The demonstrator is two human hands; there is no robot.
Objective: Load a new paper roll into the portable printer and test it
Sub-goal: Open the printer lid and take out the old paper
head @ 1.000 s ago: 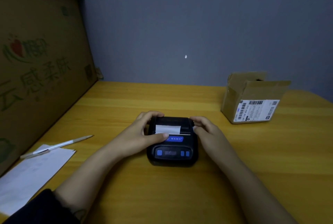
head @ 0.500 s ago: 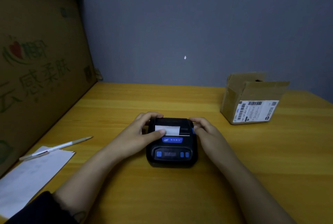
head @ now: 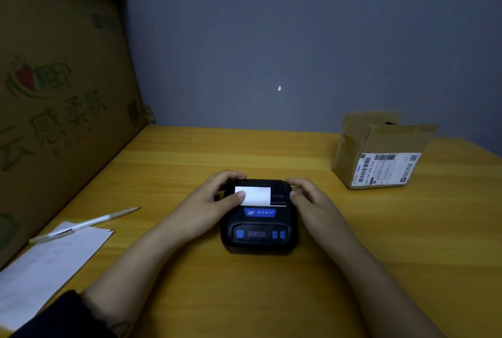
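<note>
A small black portable printer (head: 259,225) with blue buttons and a blue logo plate sits on the wooden table (head: 271,297) in the middle of the view. A white strip of paper (head: 256,195) lies across its top. My left hand (head: 209,202) wraps the printer's left side, thumb pressing on the paper's left edge. My right hand (head: 309,199) rests against the printer's right side, fingers at its upper right corner. The roll inside is hidden.
An opened cardboard parcel box (head: 380,153) with a shipping label stands at the back right. A pen (head: 84,225) lies on a white sheet (head: 46,264) at the left. A big printed carton (head: 54,106) walls off the left side.
The visible paper strip on the printer's top has grown taller. My left thumb has shifted up onto its left edge. Both hands stay on the printer.
</note>
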